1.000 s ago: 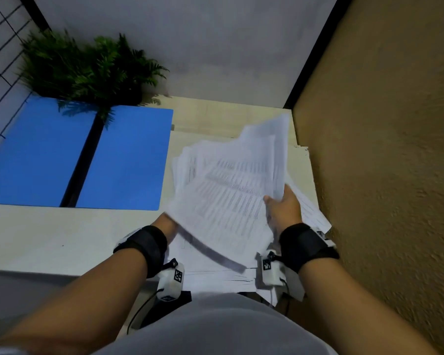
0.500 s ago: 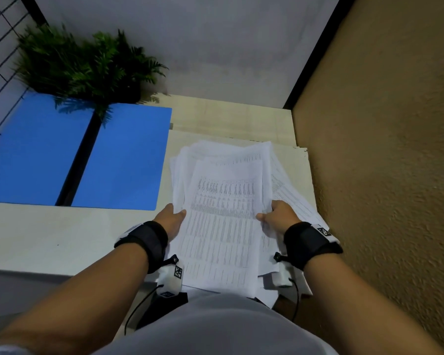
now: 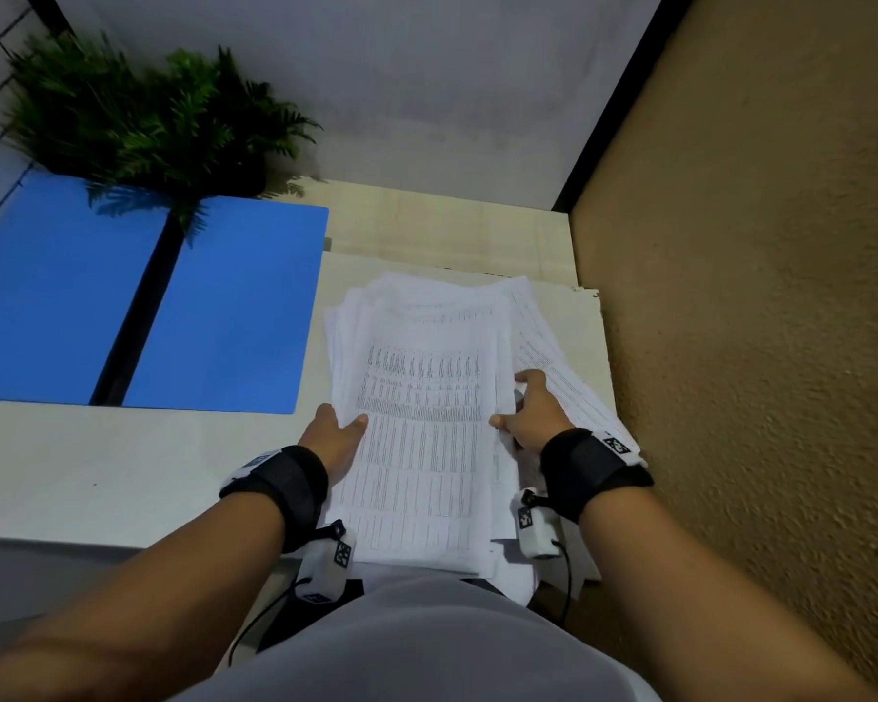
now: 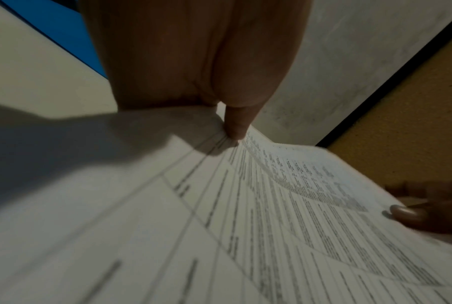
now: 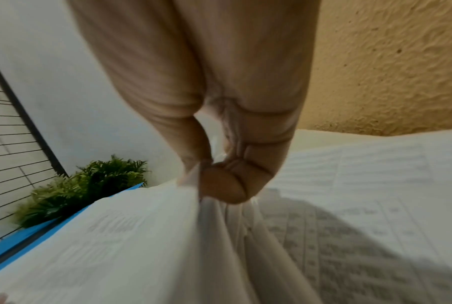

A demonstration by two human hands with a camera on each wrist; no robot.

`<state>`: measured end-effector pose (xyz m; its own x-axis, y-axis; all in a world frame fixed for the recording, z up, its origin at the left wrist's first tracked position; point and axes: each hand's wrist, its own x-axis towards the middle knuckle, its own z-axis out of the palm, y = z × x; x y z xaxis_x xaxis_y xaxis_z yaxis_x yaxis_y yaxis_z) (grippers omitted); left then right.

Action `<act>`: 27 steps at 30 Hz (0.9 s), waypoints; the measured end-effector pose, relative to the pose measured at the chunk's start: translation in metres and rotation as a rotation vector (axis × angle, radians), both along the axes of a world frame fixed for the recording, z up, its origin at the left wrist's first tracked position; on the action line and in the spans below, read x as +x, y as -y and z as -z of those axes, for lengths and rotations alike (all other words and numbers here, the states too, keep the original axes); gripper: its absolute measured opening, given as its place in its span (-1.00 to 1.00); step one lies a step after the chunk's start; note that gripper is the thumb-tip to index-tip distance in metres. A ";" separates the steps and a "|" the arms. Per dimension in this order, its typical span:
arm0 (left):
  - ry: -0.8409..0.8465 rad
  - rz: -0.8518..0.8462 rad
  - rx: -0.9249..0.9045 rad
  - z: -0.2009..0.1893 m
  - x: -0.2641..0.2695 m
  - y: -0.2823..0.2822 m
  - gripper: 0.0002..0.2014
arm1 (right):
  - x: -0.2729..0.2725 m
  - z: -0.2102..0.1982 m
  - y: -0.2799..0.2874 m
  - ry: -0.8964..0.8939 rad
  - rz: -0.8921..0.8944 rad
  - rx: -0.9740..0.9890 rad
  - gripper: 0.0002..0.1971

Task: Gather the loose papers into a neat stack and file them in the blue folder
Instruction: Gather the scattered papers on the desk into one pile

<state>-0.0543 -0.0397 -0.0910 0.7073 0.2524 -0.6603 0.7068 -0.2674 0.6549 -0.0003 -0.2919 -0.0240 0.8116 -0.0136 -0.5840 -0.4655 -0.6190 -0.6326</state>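
Note:
A pile of printed white papers (image 3: 422, 412) lies uneven on the white table (image 3: 123, 463), sheets fanned out to the right. My left hand (image 3: 333, 433) holds the pile's left edge, thumb on top (image 4: 235, 127). My right hand (image 3: 528, 412) pinches the right edge of several top sheets (image 5: 219, 185). The blue folder (image 3: 138, 301) lies open and flat to the left, its black spine down the middle. Papers (image 4: 271, 205) fill the left wrist view, with the right thumb at their far edge.
A green fern (image 3: 143, 114) stands at the back left, overhanging the folder. A rough tan wall (image 3: 756, 347) runs close along the table's right side. A grey wall closes the back. The pile overhangs the table's near edge.
A sheaf held lifted and tilted a second ago now lies flat on the pile. Both hands have come down to grip the pile's side edges.

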 end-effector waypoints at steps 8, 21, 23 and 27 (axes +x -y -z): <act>-0.002 -0.045 -0.085 0.033 -0.001 -0.016 -0.50 | -0.010 0.004 0.000 0.062 0.189 0.109 -0.82; 0.021 -0.063 -0.048 0.014 -0.003 -0.009 -0.61 | 0.033 0.025 0.071 -0.089 -0.029 -0.201 -0.45; 0.008 -0.045 -0.048 0.015 -0.001 -0.009 -0.59 | 0.031 0.025 0.071 -0.051 0.000 -0.185 -0.63; -0.003 -0.039 0.000 0.014 0.001 -0.011 -0.64 | 0.026 0.006 0.073 0.146 0.084 -0.280 -0.90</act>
